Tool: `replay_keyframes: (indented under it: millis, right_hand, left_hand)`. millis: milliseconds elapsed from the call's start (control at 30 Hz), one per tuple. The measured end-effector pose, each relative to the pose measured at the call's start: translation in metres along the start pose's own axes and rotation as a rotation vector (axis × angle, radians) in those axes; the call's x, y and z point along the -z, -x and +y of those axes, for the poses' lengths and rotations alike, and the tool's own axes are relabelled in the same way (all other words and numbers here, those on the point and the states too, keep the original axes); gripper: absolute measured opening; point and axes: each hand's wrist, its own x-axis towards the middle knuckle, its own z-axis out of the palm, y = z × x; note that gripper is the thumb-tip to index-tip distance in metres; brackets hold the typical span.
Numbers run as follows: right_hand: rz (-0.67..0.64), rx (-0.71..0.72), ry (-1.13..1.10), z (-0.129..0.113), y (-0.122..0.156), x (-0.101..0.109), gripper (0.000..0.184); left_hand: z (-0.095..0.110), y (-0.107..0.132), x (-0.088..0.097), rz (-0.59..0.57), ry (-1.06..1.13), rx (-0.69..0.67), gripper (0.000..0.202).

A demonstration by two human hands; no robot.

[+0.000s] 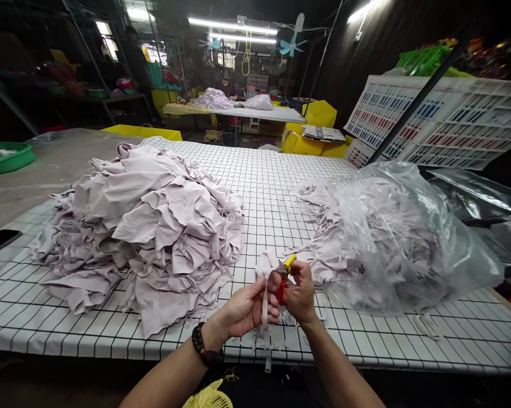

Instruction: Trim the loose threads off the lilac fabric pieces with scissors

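My left hand, palm turned up, pinches a narrow pale fabric strap between thumb and fingers. The strap hangs down past the table's front edge, with a small clasp-like piece at its lower end. My right hand is closed around small snips with one yellow and one red handle, close beside the left fingertips. A piece of pale mauve cloth lies just behind both hands. Fabric scraps are scattered on the table below them.
A big heap of mauve cloth pieces stands at left. More cloth lies at right, partly under a clear plastic bag. The table has a black-and-white grid cover. A phone and green basin lie far left; white crates stand back right.
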Motion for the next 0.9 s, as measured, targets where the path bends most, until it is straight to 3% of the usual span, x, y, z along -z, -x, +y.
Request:
replay_keyframes:
  millis: [100, 200, 400, 467, 567, 667, 800, 900]
  right_hand:
    - [-0.004, -0.038, -0.033, -0.001, 0.001, 0.004, 0.034]
    - [-0.025, -0.103, -0.071, -0.004, 0.002, 0.008, 0.032]
    - [-0.110, -0.218, -0.167, -0.013, 0.010, 0.012, 0.030]
    - [-0.146, -0.274, -0.208, -0.015, 0.013, 0.011, 0.032]
    - [-0.185, -0.363, -0.251, -0.018, 0.014, 0.014, 0.036]
    - [-0.199, -0.401, -0.208, -0.023, 0.011, 0.031, 0.035]
    - [-0.345, -0.374, 0.165, -0.039, 0.009, 0.063, 0.038]
    - [-0.471, -0.319, 0.434, -0.052, 0.011, 0.074, 0.041]
  left_hand:
    - [-0.005, 0.001, -0.002, 0.063, -0.069, -0.113, 0.033]
    - [-0.005, 0.003, -0.002, 0.148, -0.257, -0.207, 0.034]
    - [0.008, 0.010, -0.005, 0.330, -0.822, -0.636, 0.028]
    - [0.011, 0.010, -0.007, 0.292, -0.807, -0.632, 0.028]
    - [0.010, 0.005, -0.007, 0.147, -0.609, -0.495, 0.032]
    - [0.006, -0.001, -0.004, 0.102, -0.471, -0.444, 0.031]
    - [0.002, -0.002, -0.002, 0.123, -0.563, -0.484, 0.028]
    - [0.002, 0.000, -0.005, 0.130, -0.684, -0.510, 0.029]
